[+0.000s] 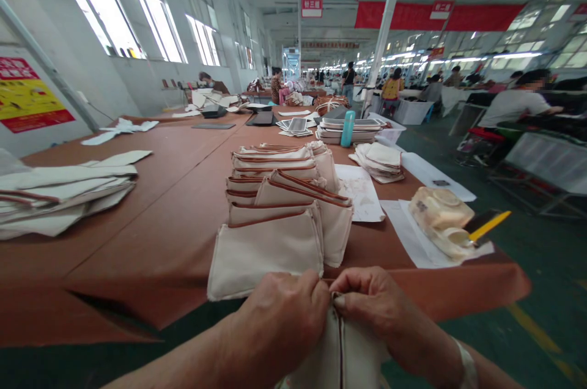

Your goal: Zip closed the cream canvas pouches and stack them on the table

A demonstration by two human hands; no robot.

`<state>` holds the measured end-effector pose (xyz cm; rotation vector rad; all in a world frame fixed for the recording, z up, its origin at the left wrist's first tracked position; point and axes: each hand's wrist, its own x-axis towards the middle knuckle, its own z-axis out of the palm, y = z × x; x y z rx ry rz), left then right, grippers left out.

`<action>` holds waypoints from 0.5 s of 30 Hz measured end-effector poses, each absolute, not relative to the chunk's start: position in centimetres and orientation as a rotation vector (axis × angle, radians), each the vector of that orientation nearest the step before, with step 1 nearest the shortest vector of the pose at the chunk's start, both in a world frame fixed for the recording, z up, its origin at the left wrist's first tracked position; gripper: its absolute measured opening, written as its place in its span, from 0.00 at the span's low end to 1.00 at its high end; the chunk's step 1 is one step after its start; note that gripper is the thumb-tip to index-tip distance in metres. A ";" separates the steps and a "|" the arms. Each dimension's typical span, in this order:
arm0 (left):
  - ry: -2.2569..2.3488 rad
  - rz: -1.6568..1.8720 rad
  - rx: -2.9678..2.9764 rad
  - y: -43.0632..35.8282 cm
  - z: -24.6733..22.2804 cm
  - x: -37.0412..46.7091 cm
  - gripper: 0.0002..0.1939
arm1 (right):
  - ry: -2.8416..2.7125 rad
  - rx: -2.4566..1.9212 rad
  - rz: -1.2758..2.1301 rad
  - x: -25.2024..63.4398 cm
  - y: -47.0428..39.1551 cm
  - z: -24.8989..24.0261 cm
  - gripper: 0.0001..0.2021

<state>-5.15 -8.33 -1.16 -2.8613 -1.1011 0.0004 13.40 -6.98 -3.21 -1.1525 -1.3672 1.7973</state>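
Observation:
At the table's front edge, both hands pinch the top end of a cream fabric pouch (360,355) with a dark seam or opening running down its middle. My left hand (287,309) is closed, its thumb and fingers pressed on the pouch's left side. Opposite it, my right hand (383,309) grips the right side between thumb and forefinger. The lower part of the pouch runs out of view. Just beyond my hands stands a row of similar cream pouches (270,245) with brown-edged tops, packed one behind another.
The brown-covered table (169,224) carries flat cream pieces (68,193) at left. At right lie a glue-stained plastic container (440,208), a yellow-handled brush (490,225), stacked cream pieces (378,159) and a turquoise bottle (347,129). Several people work farther back.

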 end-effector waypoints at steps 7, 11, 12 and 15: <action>-1.332 -0.138 -2.907 -8.1 -1.7 -4.8 0.07 | -1.391 -1.155 1.770 13.4 -7.2 -3.6 0.07; -1.726 -0.513 -3.122 -7.3 -1.4 -5.2 0.06 | -1.594 -1.223 1.601 13.5 -7.3 -3.9 0.06; -1.801 -0.591 -3.183 -7.1 -1.2 -5.4 0.06 | -1.622 -1.231 1.569 13.6 -7.4 -4.0 0.06; -1.997 -0.729 -3.365 -6.6 -0.6 -5.8 0.07 | -1.579 -1.183 1.581 13.7 -7.6 -3.9 0.04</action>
